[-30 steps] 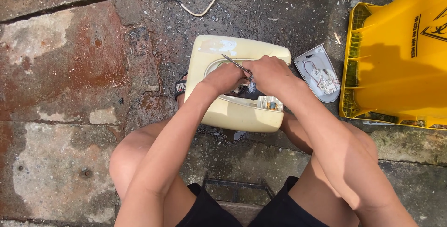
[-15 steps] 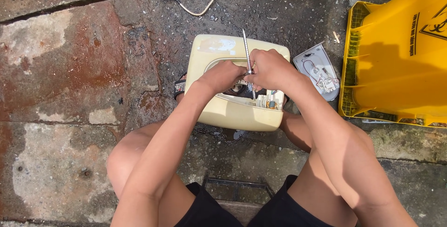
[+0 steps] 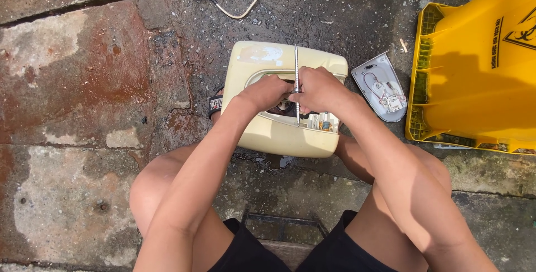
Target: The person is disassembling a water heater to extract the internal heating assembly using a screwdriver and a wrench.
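A cream plastic appliance housing (image 3: 262, 132) lies on the wet ground between my knees, its front opened with wiring and small parts showing at the lower right. My right hand (image 3: 321, 90) grips a long thin metal rod (image 3: 296, 62) that stands upright over the opening, its tip down inside. My left hand (image 3: 268, 93) rests on the opening beside the rod, fingers curled close to the shaft; whether it grips anything is hidden.
A grey detached cover panel (image 3: 382, 87) with wires lies right of the housing. A yellow plastic sign (image 3: 480, 76) lies on its side at far right. A pale cord (image 3: 245, 6) curls on the ground above. Cracked stone slabs (image 3: 72, 82) lie left.
The metal rod has swung from a low slant to nearly upright over the opening. Both hands stayed on the housing, shifting slightly.
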